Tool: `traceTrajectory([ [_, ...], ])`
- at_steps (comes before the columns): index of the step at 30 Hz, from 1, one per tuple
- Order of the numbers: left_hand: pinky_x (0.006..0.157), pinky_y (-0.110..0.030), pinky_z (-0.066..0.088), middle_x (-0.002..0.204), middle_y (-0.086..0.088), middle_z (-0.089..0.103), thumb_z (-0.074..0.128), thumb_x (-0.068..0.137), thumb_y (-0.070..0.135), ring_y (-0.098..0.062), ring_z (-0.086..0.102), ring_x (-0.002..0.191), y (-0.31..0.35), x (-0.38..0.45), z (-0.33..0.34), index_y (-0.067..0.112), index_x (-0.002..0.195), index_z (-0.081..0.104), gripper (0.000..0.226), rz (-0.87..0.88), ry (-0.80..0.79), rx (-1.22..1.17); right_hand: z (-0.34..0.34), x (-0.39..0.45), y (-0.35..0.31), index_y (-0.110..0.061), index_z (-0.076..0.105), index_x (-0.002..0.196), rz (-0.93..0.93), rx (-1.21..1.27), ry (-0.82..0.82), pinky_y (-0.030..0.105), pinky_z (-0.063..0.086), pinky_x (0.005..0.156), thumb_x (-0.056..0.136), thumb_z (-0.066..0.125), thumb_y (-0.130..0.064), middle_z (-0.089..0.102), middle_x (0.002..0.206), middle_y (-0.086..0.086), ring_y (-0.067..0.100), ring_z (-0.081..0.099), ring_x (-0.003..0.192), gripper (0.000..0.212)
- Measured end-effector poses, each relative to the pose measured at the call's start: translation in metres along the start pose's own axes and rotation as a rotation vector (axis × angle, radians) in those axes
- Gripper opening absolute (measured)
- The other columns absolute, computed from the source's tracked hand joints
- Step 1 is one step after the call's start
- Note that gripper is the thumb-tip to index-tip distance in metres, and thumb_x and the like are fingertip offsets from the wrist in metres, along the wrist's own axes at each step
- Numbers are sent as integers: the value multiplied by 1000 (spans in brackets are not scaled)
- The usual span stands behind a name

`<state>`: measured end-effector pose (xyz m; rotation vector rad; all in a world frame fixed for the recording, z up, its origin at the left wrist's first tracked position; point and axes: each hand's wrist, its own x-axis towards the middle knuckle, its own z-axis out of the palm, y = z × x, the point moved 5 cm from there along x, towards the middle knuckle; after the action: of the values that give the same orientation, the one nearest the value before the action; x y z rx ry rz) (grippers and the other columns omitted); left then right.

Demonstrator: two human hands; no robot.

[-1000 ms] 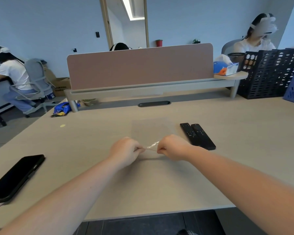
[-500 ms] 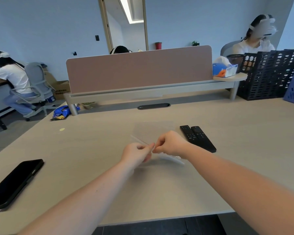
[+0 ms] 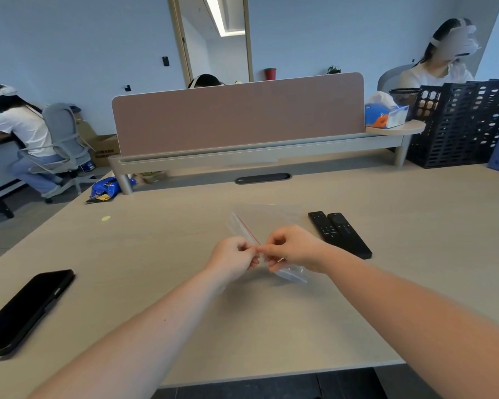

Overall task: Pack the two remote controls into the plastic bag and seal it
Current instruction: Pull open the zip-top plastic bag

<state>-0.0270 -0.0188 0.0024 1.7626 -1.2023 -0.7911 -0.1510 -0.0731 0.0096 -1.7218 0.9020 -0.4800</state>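
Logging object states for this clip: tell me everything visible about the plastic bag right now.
The plastic bag is small, clear and thin, with a red line along its zip edge. It looks empty. Both hands pinch that edge between fingertips, left hand and right hand close together, lifting it tilted above the table; one crumpled corner hangs below the right hand. Both remote controls lie outside it, to its right, apart from it.

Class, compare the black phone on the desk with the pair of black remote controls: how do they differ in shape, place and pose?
The phone is one broad, plain slab; the remote controls are two narrow bars with buttons. The phone lies at the desk's near left edge; the remote controls lie side by side right of the right hand. Both are black, flat on the desk and untouched.
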Motion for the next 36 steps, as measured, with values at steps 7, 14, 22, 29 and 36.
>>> traceTrajectory([
  [7,69,-40,49,64,-9,59,50,75,9,-23,53,64,4,3,-1,17,52,53,24,62,-44,274,6,2,-9,-11,56,71,-20,-327,-62,26,56,70,92,54,-15,65,62,4,18,66,56,22],
  [14,61,-25,45,66,-6,54,40,88,-3,-16,50,60,17,2,-2,12,60,48,32,65,-134,2,2,3,-13,0,60,80,-11,-54,-29,27,61,56,92,54,-10,60,65,10,16,59,55,17],
  [22,59,-28,42,61,-3,54,41,86,4,-17,48,56,13,3,-7,15,58,51,32,63,-138,124,8,2,-20,-9,53,74,-40,-262,-47,18,41,38,94,44,-11,55,58,3,9,50,43,23],
  [29,66,-33,38,73,-15,60,43,82,6,-23,53,71,1,0,-2,15,60,52,26,43,-79,289,-12,15,-13,-6,65,82,-110,-697,203,31,43,66,87,43,-10,61,79,11,28,54,76,22],
  [36,54,-27,44,46,-2,57,49,77,21,-25,59,56,-23,-4,-20,13,45,49,33,-140,24,431,-50,13,-4,-6,57,89,-39,-884,454,29,37,59,90,40,-6,60,80,13,30,50,71,18],
])
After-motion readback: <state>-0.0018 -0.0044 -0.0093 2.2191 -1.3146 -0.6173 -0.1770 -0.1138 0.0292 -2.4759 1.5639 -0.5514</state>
